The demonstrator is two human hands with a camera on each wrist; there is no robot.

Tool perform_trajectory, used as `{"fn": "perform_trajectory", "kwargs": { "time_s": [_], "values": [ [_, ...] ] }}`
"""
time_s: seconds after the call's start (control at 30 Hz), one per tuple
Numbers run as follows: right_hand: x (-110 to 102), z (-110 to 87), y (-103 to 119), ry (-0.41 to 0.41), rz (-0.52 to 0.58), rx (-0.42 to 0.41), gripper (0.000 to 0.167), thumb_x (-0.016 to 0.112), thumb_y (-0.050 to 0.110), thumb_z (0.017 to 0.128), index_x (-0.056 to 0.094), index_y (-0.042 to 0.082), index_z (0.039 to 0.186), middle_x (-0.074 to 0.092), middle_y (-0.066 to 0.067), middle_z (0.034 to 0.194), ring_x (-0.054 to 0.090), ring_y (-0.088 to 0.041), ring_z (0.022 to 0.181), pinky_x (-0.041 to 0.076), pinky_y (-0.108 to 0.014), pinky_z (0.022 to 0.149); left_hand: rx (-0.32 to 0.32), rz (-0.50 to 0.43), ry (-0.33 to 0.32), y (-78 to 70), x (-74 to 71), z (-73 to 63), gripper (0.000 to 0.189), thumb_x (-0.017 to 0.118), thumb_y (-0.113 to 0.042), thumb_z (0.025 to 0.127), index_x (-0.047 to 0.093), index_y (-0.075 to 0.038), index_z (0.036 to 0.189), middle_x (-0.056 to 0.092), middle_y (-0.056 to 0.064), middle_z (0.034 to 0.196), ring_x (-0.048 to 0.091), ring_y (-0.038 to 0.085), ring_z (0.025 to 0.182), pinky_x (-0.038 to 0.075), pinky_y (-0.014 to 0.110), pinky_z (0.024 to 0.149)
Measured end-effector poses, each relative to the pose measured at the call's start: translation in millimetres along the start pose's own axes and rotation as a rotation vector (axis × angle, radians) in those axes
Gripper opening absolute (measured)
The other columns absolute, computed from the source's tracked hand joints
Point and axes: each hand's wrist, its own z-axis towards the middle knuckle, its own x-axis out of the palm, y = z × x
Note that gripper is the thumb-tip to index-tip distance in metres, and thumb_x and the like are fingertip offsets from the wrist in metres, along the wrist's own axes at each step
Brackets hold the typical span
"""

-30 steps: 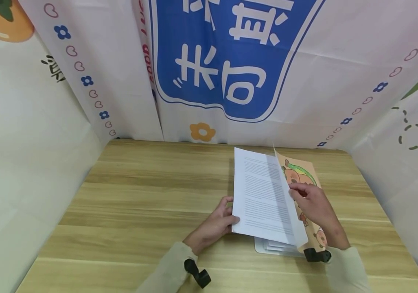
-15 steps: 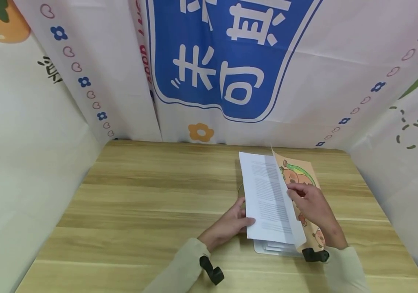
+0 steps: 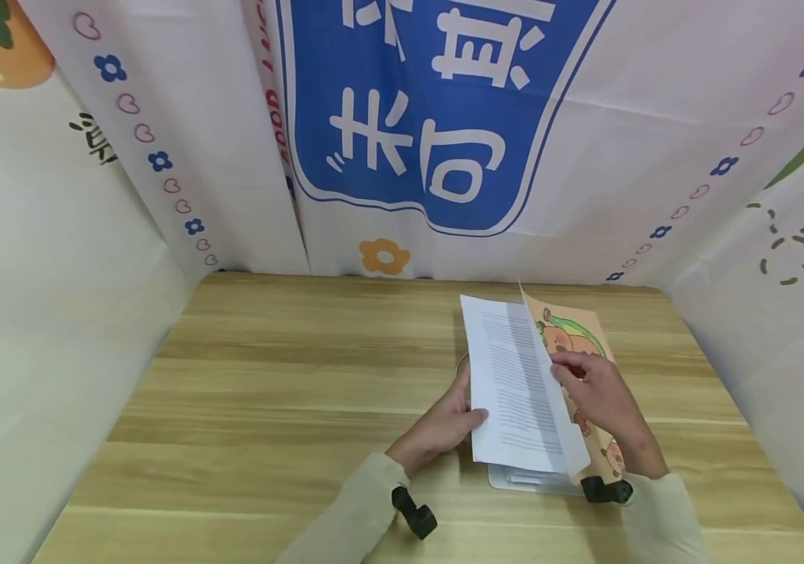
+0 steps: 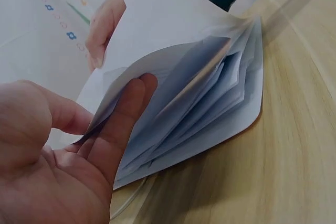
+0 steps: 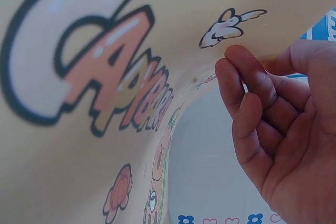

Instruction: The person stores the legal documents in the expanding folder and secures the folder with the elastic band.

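A tan folder with cartoon capybaras on its cover lies at the table's right side, cover raised. My right hand pinches the cover's edge; the right wrist view shows thumb and fingertips on it beside large "CAPYBARA" lettering. A white printed sheet lies at a slant against the cover's white inner side. With thumb and fingers, my left hand grips the sheet's left edge, bending it up. Under the sheet, the left wrist view reveals several layered white pages above the folder's rounded back panel.
The wooden table reaches left of the folder. A thin curved cord-like line shows beside the folder. Printed white cloth walls in the back and both sides. A black strap device sits on the left wrist.
My left hand has shifted right, carrying the sheet's left edge toward the folder; a curved line now peeks out behind that edge. My right hand keeps its pinch, almost unmoved.
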Motion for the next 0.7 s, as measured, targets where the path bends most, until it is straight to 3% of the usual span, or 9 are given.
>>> {"fn": "perform_trajectory", "kwargs": {
  "time_s": [0.17,0.5,0.7],
  "values": [
    [-0.1,-0.2,-0.9,-0.001,0.008,-0.011,0.027,0.059,0.005,0.103,0.068,-0.008,0.126,0.070,-0.020,0.114,0.058,-0.025,0.087,0.050,-0.024,0.071,-0.021,0.018,0.004,-1.0,5.4,4.2,0.086,0.043,0.007,0.105,-0.002,-0.034,0.166,0.067,0.021,0.127,0.072,0.032,0.099,0.060,0.041,0.075],
    [-0.2,-0.4,-1.1,0.005,0.009,-0.025,0.028,0.059,0.005,0.103,0.068,-0.008,0.126,0.070,-0.021,0.116,0.060,-0.026,0.088,0.052,-0.024,0.071,-0.126,0.068,-0.003,-0.1,18.8,24.3,0.085,0.048,0.000,0.106,-0.003,-0.032,0.166,0.069,0.009,0.124,0.071,0.023,0.099,0.057,0.038,0.082],
    [0.5,0.3,-2.3,0.000,0.016,-0.049,0.026,0.060,0.003,0.102,0.069,-0.009,0.124,0.071,-0.020,0.114,0.060,-0.026,0.086,0.052,-0.024,0.071,-0.108,0.141,0.018,1.9,27.3,35.6,0.085,0.050,0.000,0.105,-0.002,-0.027,0.166,0.070,0.007,0.118,0.069,0.018,0.089,0.052,0.030,0.073]
  ]
}}
